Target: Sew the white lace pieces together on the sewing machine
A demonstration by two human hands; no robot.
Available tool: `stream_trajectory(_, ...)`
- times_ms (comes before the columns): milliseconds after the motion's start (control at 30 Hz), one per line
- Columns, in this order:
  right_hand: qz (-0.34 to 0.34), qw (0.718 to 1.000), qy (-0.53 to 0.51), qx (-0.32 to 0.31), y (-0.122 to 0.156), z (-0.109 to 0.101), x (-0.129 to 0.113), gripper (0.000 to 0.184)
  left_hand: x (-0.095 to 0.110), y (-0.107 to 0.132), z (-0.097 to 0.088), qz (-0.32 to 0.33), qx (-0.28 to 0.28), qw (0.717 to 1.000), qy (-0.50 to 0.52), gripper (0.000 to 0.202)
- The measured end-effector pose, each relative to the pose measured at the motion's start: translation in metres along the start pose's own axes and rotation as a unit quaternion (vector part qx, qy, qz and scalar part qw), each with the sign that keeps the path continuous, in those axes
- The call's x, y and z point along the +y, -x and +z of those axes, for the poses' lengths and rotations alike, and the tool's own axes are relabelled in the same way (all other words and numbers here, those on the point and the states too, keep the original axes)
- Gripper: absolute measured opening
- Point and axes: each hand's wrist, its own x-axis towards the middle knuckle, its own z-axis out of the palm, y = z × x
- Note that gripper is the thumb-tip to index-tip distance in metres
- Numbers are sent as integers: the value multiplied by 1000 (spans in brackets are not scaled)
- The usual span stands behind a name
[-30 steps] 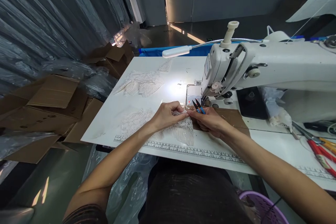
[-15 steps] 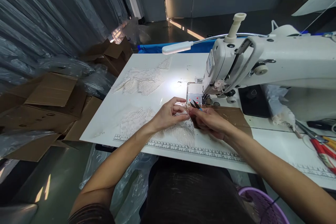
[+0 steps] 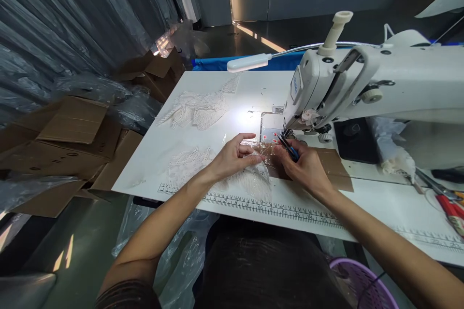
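I seem to be at a trimming step; the next move calls for a taut edge and clear blades. My left hand [image 3: 237, 157] pinches the white openwork lace piece [image 3: 256, 184] on the flat white table [image 3: 141, 166], index finger extended. My right hand [image 3: 303, 160] grasps small blue-handled, dark-bladed snips [image 3: 289, 148], tips angled forward and left.

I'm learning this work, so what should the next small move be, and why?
I'd probably pinch the lace with the left hand: its thumb lies at the lace, but its index finger stands apart from the thumb, while the right hand holds the snips near the sewing machine.
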Motion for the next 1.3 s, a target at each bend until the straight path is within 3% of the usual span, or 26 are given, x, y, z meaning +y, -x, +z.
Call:
stream_trajectory(167,-22,994,51,-91,20,-3,-4,56,0,0,-1,-8,-3,1000,13,70)
stream_trajectory(233,-15,990,80,-111,22,0,-5,55,1,1,-1,-6,-5,1000,18,70)
stream_trajectory(433,-64,981,137,-117,16,8,-4,50,4,3,-2,-10,-7,999,35,71)
stream_trajectory(667,-79,984,101,-121,12,14,-6,50,3,3,-3,-17,-14,999,49,73)
stream_trajectory(800,-60,989,104,-90,12,15,-3,52,1,2,-4,-9,-13,1000,17,74)
stream_trajectory(900,-50,989,116,-78,17,3,3,55,-4,1,-3,14,13,998,-55,73)
stream_trajectory(1000,-48,966,248,-52,29,-23,16,58,-10,-1,-2,83,74,979,-172,70)
stream_trajectory(1100,-110,915,386,35,42,-47,34,56,-14,-4,-2,179,134,937,-268,63)
stream_trajectory(1167,-171,897,398,92,45,-54,44,49,-14,-7,-4,216,182,910,-303,51)
stream_trajectory(1233,-221,903,350,111,44,-51,48,40,-14,-9,-7,216,209,897,-324,32)
stream_trajectory(1300,-258,922,272,102,44,-39,45,28,-14,-10,-9,190,191,896,-354,21)
